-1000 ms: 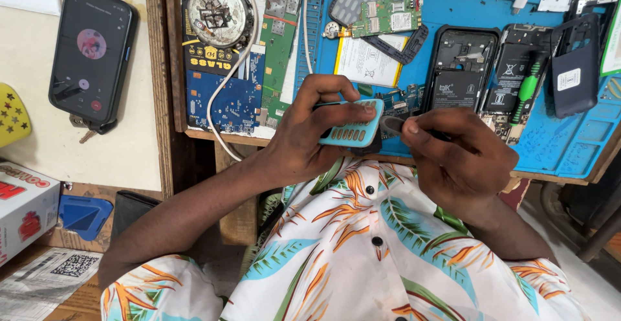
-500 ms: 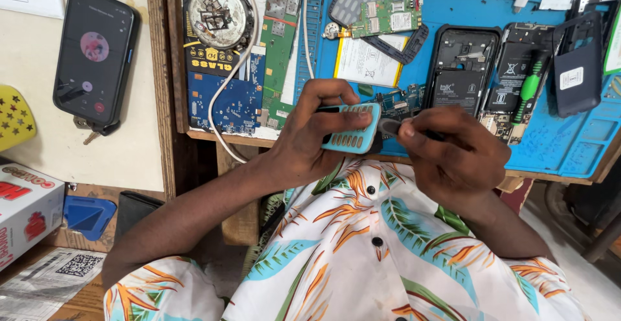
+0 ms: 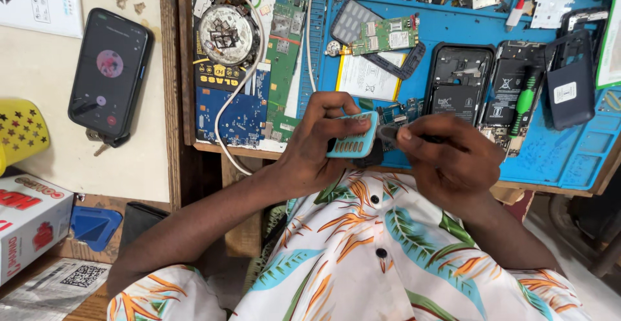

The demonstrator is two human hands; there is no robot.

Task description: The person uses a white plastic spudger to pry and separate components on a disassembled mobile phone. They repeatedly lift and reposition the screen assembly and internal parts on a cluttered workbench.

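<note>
My left fingers (image 3: 321,141) pinching the teal keypad shell (image 3: 353,136) steady | right fingers (image 3: 435,141) pinching a small grey part (image 3: 388,132) beside it.

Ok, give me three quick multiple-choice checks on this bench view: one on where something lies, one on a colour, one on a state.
1. Where does the black smartphone lie?
A. On the pale surface left of the blue work mat
B. On the blue work mat
C. In the right hand

2. What colour is the keypad phone cover in the left hand?
A. Red
B. Light blue
C. Yellow

3. What is the state of the right hand?
A. Flat on the mat
B. Out of view
C. Pinched shut on a small dark part beside the cover

Key: 1 A, it rests screen up, well left of the mat. 2 B, the shell between the fingers is light blue. 3 C, thumb and fingers close on the dark piece.
</note>
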